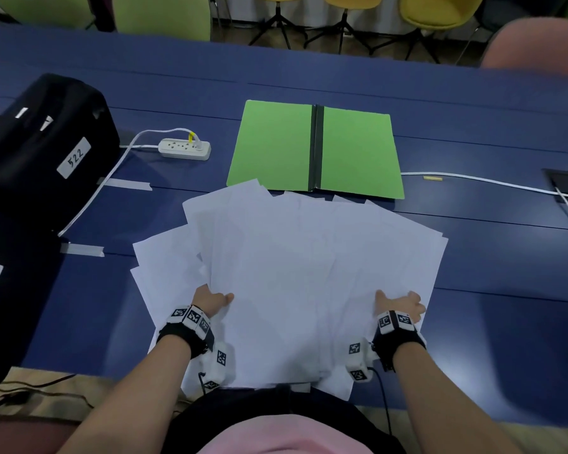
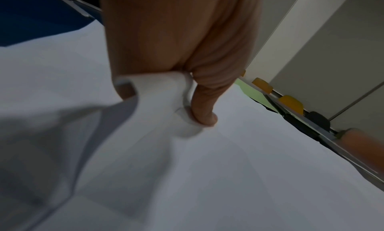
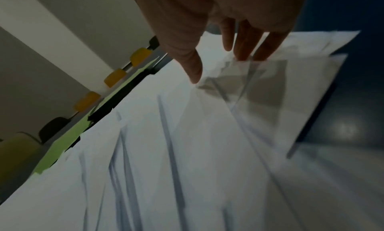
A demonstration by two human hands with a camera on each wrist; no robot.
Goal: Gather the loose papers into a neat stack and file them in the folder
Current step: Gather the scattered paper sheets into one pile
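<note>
Many loose white papers (image 1: pixel 295 273) lie fanned across the near part of the blue table (image 1: pixel 473 250), their far edges overlapping the near edge of the green folder (image 1: pixel 315 149), which lies open and flat with a black spine down its middle and nothing else resting on its two leaves. The left hand (image 1: pixel 212 301) grips the left side of the fan: in the left wrist view its thumb (image 2: pixel 204 109) lies on top of the sheets while the other fingers curl under a bunched fold of paper. The right hand (image 1: pixel 402 304) takes the right side, thumb on top; the right wrist view shows its fingers (image 3: pixel 245 42) reaching down behind a crumpled edge, the thumb pressing the upper sheet. To the left on the table sit a black bag (image 1: pixel 43 145) with a white label and a white power strip (image 1: pixel 184 149), its cable running past strips of grey tape (image 1: pixel 128 184). Another white cable (image 1: pixel 479 181) runs off to the right. Beyond the table stand yellow chairs (image 1: pixel 351 1) and green ones.
</note>
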